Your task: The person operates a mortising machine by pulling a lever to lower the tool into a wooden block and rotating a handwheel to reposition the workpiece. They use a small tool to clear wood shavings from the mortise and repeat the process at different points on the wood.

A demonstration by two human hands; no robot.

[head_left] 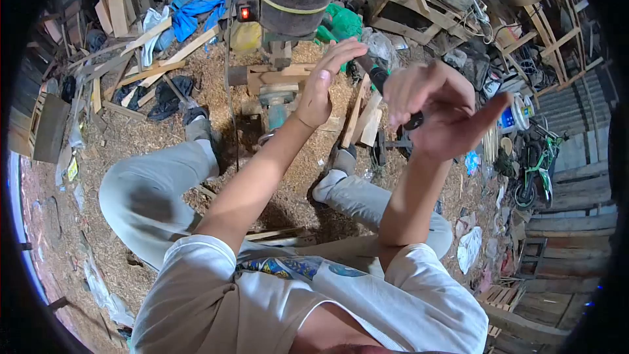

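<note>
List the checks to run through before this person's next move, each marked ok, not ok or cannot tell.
1. Dark tool in the right hand: ok, fingers curl over it.
2. Right thumb closed round the tool: not ok, it sticks out sideways.
3. Left hand free: ok, open with nothing seen in it.
4. Left fingertips touching the tool's far end: cannot tell, they overlap in this view.
5. Floor tidy around the feet: not ok, shavings and loose wood lie about.
</note>
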